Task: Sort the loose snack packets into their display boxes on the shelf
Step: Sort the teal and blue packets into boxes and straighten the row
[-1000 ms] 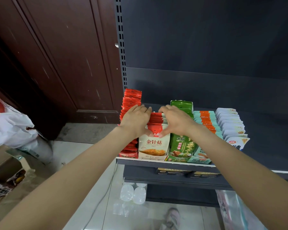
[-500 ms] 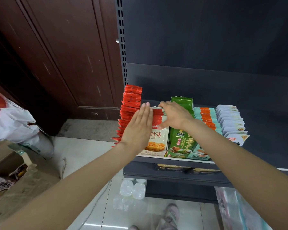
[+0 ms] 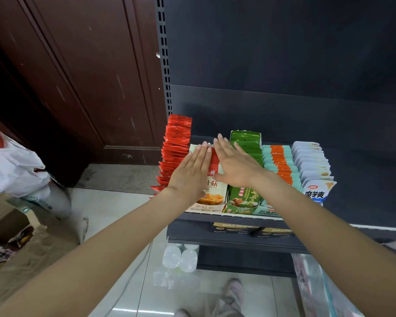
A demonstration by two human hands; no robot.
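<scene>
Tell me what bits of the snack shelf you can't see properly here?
Head view only:
- Red packets in the white display box: covered by left hand and right hand.
- Box's printed name: partly behind both hands.
- Lower shelf boxes: shadowed, lettering blurred.
- Clear bag: cut off by the bottom edge.

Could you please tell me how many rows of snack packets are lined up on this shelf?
5, left to right: red packets, white-and-red box under both hands, green box, teal-orange row, white row.
</scene>
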